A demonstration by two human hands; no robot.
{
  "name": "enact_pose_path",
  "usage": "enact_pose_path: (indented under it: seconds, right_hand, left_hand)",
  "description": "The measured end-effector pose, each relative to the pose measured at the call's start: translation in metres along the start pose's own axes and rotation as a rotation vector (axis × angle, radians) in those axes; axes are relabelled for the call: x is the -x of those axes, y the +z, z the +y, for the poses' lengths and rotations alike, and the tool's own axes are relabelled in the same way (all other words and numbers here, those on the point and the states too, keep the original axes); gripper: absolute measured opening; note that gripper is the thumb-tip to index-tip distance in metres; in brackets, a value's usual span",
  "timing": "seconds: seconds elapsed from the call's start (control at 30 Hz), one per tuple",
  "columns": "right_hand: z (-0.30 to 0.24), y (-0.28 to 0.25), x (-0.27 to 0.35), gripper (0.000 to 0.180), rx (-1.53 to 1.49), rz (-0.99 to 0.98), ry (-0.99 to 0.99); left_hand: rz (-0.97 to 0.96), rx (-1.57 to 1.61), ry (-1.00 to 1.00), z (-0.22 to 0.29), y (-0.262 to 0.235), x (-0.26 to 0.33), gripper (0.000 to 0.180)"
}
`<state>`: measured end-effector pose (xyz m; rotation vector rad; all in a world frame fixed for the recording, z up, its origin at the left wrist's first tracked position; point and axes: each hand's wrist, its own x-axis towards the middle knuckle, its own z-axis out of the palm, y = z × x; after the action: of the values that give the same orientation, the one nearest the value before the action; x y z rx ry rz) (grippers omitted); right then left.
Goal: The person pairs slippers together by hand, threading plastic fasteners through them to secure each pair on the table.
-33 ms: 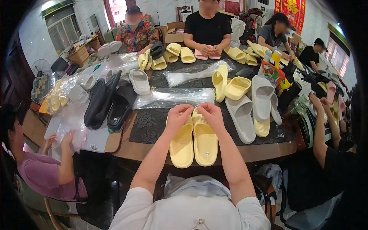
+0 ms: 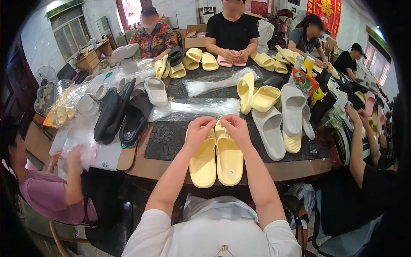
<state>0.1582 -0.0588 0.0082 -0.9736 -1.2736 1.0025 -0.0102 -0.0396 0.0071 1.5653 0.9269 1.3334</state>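
In front of me, a pair of pale yellow slippers [image 2: 202,165] lies side by side on the near table edge, heels toward me. A small white sticker is on the right slipper's insole. My left hand [image 2: 200,130] is closed in a pinch over the far end of the left slipper. My right hand [image 2: 231,128] is likewise closed over the right slipper's far end. The fingertips of both hands come close together between the straps; what they pinch, if anything, is hidden. Beyond the hands lies a stack of clear plastic bags [image 2: 195,109] on the dark patterned cloth.
Grey slippers [image 2: 269,132] and a yellow slipper [image 2: 265,98] stand to the right. Black slippers [image 2: 136,118] lie left. More plastic bags [image 2: 218,81] are farther back. A person in purple [image 2: 53,188] handles clear film at left; other people sit around the table among slippers.
My hands and the yellow slippers keep their place. At left, the hands of the person in purple have shifted slightly with the clear film. Pale slippers at the far left have tilted a little.
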Motion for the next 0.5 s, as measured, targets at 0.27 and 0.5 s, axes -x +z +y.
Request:
enact_pose_path:
  seconds: [0.27,0.5]
  right_hand:
    - [0.002,0.000,0.000,0.012,0.044,-0.034,0.006]
    - [-0.002,0.001,0.002,0.009,0.012,-0.050,0.042]
  left_hand:
    - [-0.008,-0.072,-0.023,-0.009,-0.003,0.000,0.018]
    - [-0.029,-0.041,-0.015,-0.013,-0.003,0.001,0.016]
